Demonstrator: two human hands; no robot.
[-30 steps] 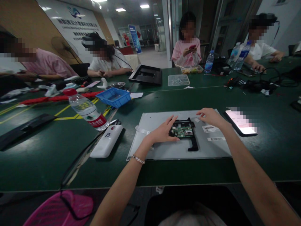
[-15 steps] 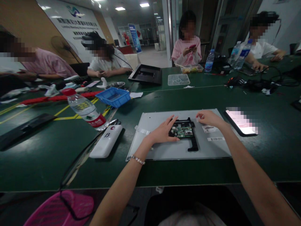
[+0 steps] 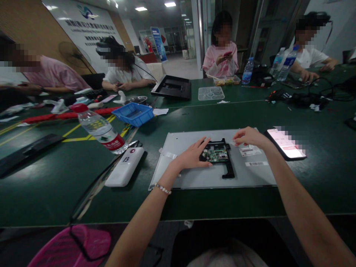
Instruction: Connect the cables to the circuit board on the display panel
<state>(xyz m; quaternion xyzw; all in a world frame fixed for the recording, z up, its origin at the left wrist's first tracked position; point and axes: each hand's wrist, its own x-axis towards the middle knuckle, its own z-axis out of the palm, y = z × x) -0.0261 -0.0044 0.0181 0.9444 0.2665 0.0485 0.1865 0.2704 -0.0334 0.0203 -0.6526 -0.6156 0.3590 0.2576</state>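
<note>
Circuit board (image 3: 219, 156) lay on the gray panel (image 3: 200, 181) between the left hand (image 3: 191, 155), spread over its black frame (image 3: 229, 170), and the right hand (image 3: 249, 137), whose pinched fingertips (image 3: 236, 141) had edged slightly outward, suggesting fine work, with a white device (image 3: 125, 171) seemingly marked "13" left of both.

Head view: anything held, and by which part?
Left hand rests on the left end of the black frame; whether the right hand pinches anything is unclear.
</note>
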